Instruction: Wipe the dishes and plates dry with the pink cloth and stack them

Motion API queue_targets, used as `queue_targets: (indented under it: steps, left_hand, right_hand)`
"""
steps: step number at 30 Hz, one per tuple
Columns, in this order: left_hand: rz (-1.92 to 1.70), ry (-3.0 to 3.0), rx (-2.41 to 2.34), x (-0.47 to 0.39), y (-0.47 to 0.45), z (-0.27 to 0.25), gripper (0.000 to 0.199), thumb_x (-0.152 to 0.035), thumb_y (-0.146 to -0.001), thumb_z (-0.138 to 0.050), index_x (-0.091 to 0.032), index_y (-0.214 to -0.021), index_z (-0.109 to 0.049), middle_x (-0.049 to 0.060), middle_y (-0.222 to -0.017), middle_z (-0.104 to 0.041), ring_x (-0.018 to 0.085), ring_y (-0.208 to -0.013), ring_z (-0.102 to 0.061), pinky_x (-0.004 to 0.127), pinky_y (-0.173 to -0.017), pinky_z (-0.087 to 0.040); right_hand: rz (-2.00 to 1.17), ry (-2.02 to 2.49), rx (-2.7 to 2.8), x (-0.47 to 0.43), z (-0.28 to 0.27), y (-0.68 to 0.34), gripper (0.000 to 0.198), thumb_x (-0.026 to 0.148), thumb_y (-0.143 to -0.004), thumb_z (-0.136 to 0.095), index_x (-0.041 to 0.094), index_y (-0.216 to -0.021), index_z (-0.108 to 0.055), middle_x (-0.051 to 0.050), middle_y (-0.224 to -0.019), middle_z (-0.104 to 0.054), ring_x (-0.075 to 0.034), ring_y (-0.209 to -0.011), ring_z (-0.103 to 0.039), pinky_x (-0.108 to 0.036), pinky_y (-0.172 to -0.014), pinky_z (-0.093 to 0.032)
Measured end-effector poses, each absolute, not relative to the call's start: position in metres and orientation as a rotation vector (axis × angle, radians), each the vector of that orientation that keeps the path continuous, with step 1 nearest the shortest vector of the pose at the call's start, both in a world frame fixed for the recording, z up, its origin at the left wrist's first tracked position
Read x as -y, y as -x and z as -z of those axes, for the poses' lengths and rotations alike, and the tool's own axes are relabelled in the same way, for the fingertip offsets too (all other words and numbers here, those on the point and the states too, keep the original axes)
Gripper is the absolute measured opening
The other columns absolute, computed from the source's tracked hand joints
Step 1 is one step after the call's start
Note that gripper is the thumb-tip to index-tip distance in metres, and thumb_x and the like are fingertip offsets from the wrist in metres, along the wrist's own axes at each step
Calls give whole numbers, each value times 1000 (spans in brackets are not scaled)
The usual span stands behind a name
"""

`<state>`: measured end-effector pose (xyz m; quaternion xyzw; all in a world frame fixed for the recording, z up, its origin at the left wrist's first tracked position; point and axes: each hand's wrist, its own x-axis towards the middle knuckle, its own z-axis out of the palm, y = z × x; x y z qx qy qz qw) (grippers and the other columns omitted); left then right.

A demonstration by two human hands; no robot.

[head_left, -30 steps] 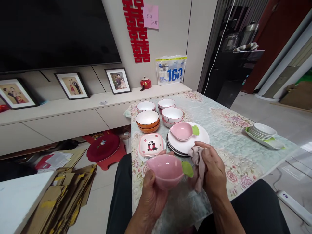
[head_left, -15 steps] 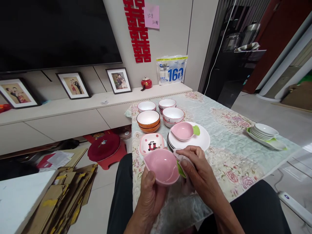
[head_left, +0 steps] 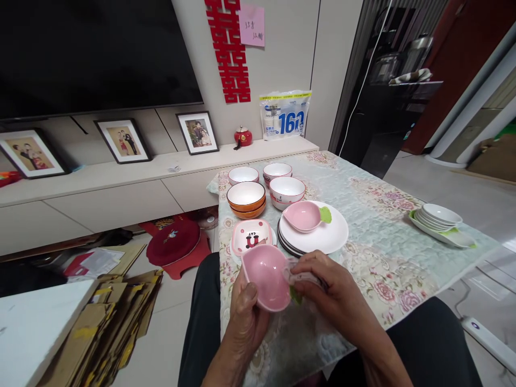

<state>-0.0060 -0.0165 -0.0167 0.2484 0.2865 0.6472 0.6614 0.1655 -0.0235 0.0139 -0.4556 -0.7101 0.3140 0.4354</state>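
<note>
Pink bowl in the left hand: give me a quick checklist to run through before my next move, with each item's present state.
1. Left hand grips the held pink bowl: ok, thumb over the rim.
2. Right hand holds the cloth: ok, pinched at the bowl's handle side.
3. Green leaf handle fully visible: not ok, mostly covered by right hand and cloth.
4. Bowl's inside dry: cannot tell, the shine may just be glaze.
5. Bowl clear of the square cat dish: cannot tell, they overlap in this view.
6. Second pink bowl upright on the white plate: ok.
</note>
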Motion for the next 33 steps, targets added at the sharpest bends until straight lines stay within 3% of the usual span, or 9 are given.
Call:
queue_targets:
  steps: [4, 8, 13, 16, 18, 21, 23, 29, 33]
  left_hand:
    - [-1492, -457, -625, 15, 3, 17, 53, -47, -65, -80, -20, -110, -72, 7, -86, -76, 30, -85, -72, 44, -85, -57]
    - [-1434, -401, -639, 12, 1, 13, 55, -51, -65, -80, -18, -109, -72, 8, -90, -75, 32, -90, -71, 46, -85, -56]
    - [-1271, -361, -616, 18, -5, 15, 39, -50, -66, -82, -15, -82, -75, 4, -73, -70, 25, -80, -70, 36, -76, -57]
    - [-1279, -376, -562, 24, -11, 18, 31, -43, -70, -83, -18, -88, -77, 3, -79, -73, 18, -80, -69, 26, -75, -55]
    - [-1277, -364, -555, 28, -13, 21, 30, -39, -73, -82, -19, -94, -78, 4, -93, -76, 19, -91, -70, 25, -82, -55]
    - [-1257, -353, -581, 30, -14, 24, 36, -41, -72, -82, -19, -100, -78, 7, -105, -77, 24, -105, -68, 31, -93, -53]
    - [-1276, -363, -611, 29, -12, 26, 39, -41, -72, -82, -19, -103, -77, 8, -105, -77, 23, -101, -69, 30, -91, -54]
    - [-1315, -388, -676, 25, -10, 27, 43, -40, -70, -84, -21, -108, -75, 2, -85, -75, 17, -79, -69, 26, -76, -54]
    - [-1240, -381, -599, 27, -14, 25, 37, -44, -73, -81, -20, -100, -77, 3, -80, -74, 23, -87, -71, 32, -82, -55]
  right_hand:
    - [-670, 1264, 1732, 21, -9, -160, 14, 17, -93, -61, 24, -101, -70, -4, -100, -63, -20, -94, -62, -33, -81, -49]
    - [-901, 1153, 1858, 35, -26, -156, 17, 19, -97, -56, 27, -105, -69, -3, -102, -62, -17, -95, -61, -30, -82, -49]
    - [-996, 963, 1916, 43, -35, -146, 32, 12, -99, -46, 30, -120, -62, -3, -115, -60, -16, -105, -59, -28, -91, -49]
    - [-761, 1001, 1904, 37, -21, -137, 38, 4, -94, -47, 26, -123, -58, -6, -125, -58, -17, -116, -56, -30, -98, -47]
    - [-538, 1033, 1879, 31, -10, -133, 38, 0, -92, -46, 22, -121, -58, -8, -126, -58, -18, -117, -55, -31, -98, -47]
    - [-230, 1080, 1905, 27, -1, -131, 26, 3, -95, -47, 19, -109, -62, -10, -114, -63, -21, -104, -57, -36, -88, -50]
    - [-147, 1179, 1937, 28, 0, -132, 21, 6, -95, -49, 18, -104, -64, -11, -105, -64, -24, -97, -56, -39, -82, -50]
    - [-642, 1321, 2024, 36, -15, -138, 14, 10, -90, -57, 21, -84, -63, -4, -88, -64, -20, -82, -59, -32, -71, -50]
    - [-790, 1100, 1943, 37, -18, -136, 24, 1, -83, -57, 23, -91, -64, -1, -93, -66, -16, -86, -62, -26, -75, -51]
